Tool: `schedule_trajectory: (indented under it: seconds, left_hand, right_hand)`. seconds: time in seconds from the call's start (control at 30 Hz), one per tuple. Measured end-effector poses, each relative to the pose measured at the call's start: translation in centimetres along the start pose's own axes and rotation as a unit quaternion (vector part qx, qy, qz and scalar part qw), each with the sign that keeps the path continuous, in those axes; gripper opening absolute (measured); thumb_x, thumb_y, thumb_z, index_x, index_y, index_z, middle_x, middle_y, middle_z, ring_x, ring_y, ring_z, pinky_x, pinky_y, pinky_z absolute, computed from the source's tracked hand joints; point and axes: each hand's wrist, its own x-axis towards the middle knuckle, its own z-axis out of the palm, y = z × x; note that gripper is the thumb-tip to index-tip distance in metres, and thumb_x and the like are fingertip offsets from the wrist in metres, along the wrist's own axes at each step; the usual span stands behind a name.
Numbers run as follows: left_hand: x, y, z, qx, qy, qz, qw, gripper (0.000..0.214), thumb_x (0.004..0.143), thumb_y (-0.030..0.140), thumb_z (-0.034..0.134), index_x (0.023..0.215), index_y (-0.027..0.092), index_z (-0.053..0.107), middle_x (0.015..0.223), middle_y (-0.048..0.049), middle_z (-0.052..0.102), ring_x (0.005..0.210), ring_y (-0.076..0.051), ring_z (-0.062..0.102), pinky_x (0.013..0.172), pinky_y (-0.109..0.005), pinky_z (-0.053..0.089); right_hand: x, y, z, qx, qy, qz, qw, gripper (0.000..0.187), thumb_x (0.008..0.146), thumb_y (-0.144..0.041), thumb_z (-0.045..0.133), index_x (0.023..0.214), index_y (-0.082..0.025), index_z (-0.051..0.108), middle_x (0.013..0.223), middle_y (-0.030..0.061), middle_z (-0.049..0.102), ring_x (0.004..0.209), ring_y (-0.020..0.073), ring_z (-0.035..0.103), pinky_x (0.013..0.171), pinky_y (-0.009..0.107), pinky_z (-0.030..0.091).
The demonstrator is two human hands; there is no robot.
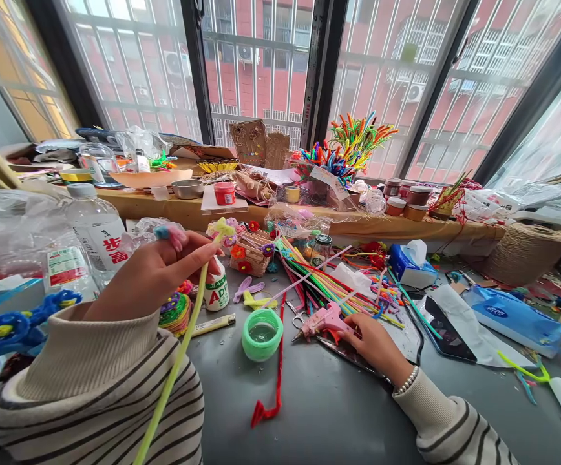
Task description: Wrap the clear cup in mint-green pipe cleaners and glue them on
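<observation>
My left hand [157, 271] is raised at the left and pinches a long yellow-green pipe cleaner [178, 358] near its top, where a small pale yellow flower [222, 227] sits. The stem hangs down across my striped sleeve. My right hand [375, 342] rests on the grey table and grips the handle of a pink glue gun [324, 320], whose nozzle points left toward a green tape roll [262, 334]. A red pipe cleaner [275, 381] lies on the table between my hands.
A pile of coloured pipe cleaners [329, 284], a small woven basket [251, 253], a white glue bottle [217, 290], scissors [298, 316], a phone [448, 332], a tissue pack [513, 316], a twine spool [525, 252] and a large plastic bottle [91, 232] crowd the table. A cluttered shelf [387, 227] runs under the window.
</observation>
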Motion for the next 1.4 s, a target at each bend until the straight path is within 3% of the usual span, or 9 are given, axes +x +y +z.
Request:
schedule_trajectory:
  seconds: [0.33, 0.5, 0.6, 0.7, 0.77, 0.9, 1.03, 1.23, 1.4]
  left_hand:
    - [0.3, -0.2, 0.0, 0.009, -0.011, 0.011, 1.0, 0.031, 0.07, 0.048, 0.049, 0.081, 0.019, 0.052, 0.066, 0.0035, 0.059, 0.068, -0.015, 0.058, 0.059, -0.023, 0.043]
    - [0.3, -0.3, 0.1, 0.007, -0.008, 0.009, 1.0, 0.03, 0.071, 0.047, 0.048, 0.081, 0.02, 0.052, 0.065, 0.0047, 0.059, 0.066, -0.013, 0.058, 0.061, -0.023, 0.044]
    - [0.2, -0.1, 0.4, -0.023, -0.002, 0.001, 1.0, 0.029, 0.069, 0.047, 0.049, 0.08, 0.02, 0.053, 0.063, 0.0048, 0.06, 0.062, -0.012, 0.057, 0.059, -0.023, 0.044]
    - [0.1, 0.1, 0.8, -0.035, 0.003, 0.006, 0.999, 0.027, 0.067, 0.045, 0.052, 0.078, 0.019, 0.053, 0.061, 0.0049, 0.06, 0.059, -0.011, 0.055, 0.055, -0.021, 0.043]
    - [0.1, 0.2, 1.1, -0.035, 0.005, 0.018, 0.999, 0.026, 0.068, 0.043, 0.053, 0.075, 0.019, 0.054, 0.06, 0.005, 0.059, 0.058, -0.01, 0.053, 0.055, -0.02, 0.043]
    - [0.0, 0.4, 1.7, -0.065, 0.017, 0.038, 0.997, 0.024, 0.067, 0.042, 0.054, 0.07, 0.018, 0.054, 0.057, 0.0045, 0.059, 0.056, -0.01, 0.053, 0.055, -0.021, 0.044]
    - [0.1, 0.5, 1.9, -0.058, 0.003, 0.059, 0.997, 0.024, 0.066, 0.042, 0.054, 0.068, 0.018, 0.054, 0.057, 0.004, 0.06, 0.057, -0.011, 0.054, 0.056, -0.022, 0.044]
    - [0.4, 0.5, 2.1, -0.052, -0.017, 0.062, 0.997, 0.025, 0.069, 0.041, 0.053, 0.068, 0.016, 0.055, 0.059, 0.0023, 0.059, 0.055, -0.011, 0.054, 0.052, -0.023, 0.041]
    - [0.4, 0.6, 2.3, -0.069, -0.055, 0.047, 0.995, 0.026, 0.067, 0.044, 0.055, 0.071, 0.018, 0.054, 0.059, 0.0023, 0.059, 0.054, -0.013, 0.056, 0.048, -0.022, 0.041]
  right_hand:
    - [-0.9, 0.1, -0.8, -0.016, 0.131, -0.051, 0.99, 0.034, 0.085, -0.041, 0.033, 0.095, -0.015, 0.053, 0.096, 0.0104, 0.058, 0.092, 0.02, 0.054, 0.08, 0.033, 0.043]
    - [-0.5, 3.5, -2.7, -0.046, 0.206, -0.002, 0.977, 0.043, 0.084, -0.048, 0.029, 0.093, -0.013, 0.053, 0.089, 0.013, 0.058, 0.083, 0.0231, 0.055, 0.075, 0.037, 0.043]
    - [0.3, 5.7, -3.8, -0.081, 0.217, 0.035, 0.972, 0.046, 0.083, -0.047, 0.028, 0.086, -0.011, 0.055, 0.083, 0.0155, 0.058, 0.079, 0.0269, 0.056, 0.069, 0.042, 0.044]
    - [1.2, 4.9, -4.2, -0.117, 0.214, 0.051, 0.968, 0.043, 0.084, -0.042, 0.029, 0.09, -0.009, 0.055, 0.088, 0.0185, 0.057, 0.082, 0.0291, 0.055, 0.07, 0.044, 0.043]
    - [1.6, 2.3, -3.7, -0.133, 0.19, 0.03, 0.972, 0.036, 0.085, -0.037, 0.034, 0.096, -0.011, 0.055, 0.095, 0.0163, 0.056, 0.091, 0.0268, 0.053, 0.079, 0.042, 0.04]
    - [2.3, -4.9, -0.9, -0.144, 0.046, -0.048, 0.987, 0.022, 0.083, -0.032, 0.045, 0.076, -0.02, 0.062, 0.085, 0.004, 0.06, 0.084, 0.0152, 0.056, 0.076, 0.025, 0.043]
    - [3.5, -9.4, 1.6, -0.181, -0.053, -0.022, 0.982, 0.018, 0.079, -0.03, 0.054, 0.083, -0.013, 0.061, 0.094, 0.0068, 0.06, 0.092, 0.0182, 0.054, 0.075, 0.031, 0.045]
    - [5.1, -10.6, 2.6, -0.211, -0.138, 0.061, 0.966, 0.025, 0.083, -0.028, 0.049, 0.103, -0.013, 0.053, 0.105, 0.0069, 0.056, 0.09, 0.0168, 0.056, 0.076, 0.037, 0.047]
    - [4.8, -10.0, 1.4, -0.179, -0.151, 0.052, 0.971, 0.023, 0.083, -0.03, 0.049, 0.1, -0.014, 0.055, 0.1, 0.0051, 0.058, 0.086, 0.015, 0.057, 0.074, 0.035, 0.047]
